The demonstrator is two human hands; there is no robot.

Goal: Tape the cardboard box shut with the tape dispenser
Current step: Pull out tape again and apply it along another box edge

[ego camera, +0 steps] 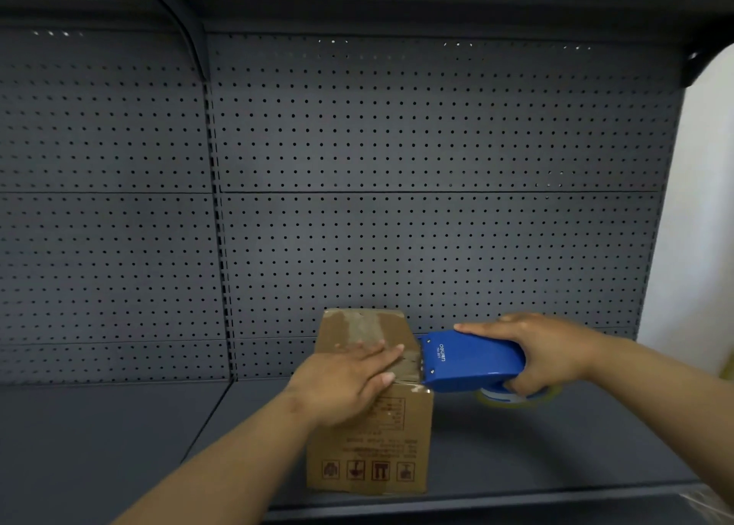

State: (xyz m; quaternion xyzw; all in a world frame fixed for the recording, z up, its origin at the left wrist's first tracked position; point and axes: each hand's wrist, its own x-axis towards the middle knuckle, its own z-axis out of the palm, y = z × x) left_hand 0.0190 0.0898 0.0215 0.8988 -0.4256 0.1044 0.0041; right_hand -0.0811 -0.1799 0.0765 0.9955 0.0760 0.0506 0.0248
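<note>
The box [369,437] is pinned under the flat left hand [345,381], and the blue dispenser [472,361], gripped by the right hand [548,353], is pressed against its right top edge.

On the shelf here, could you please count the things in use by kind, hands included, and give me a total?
Cardboard box: 1
Blue tape dispenser: 1
Hands: 2, the left hand flat on the box top, the right hand gripping the dispenser
Total: 4
</note>
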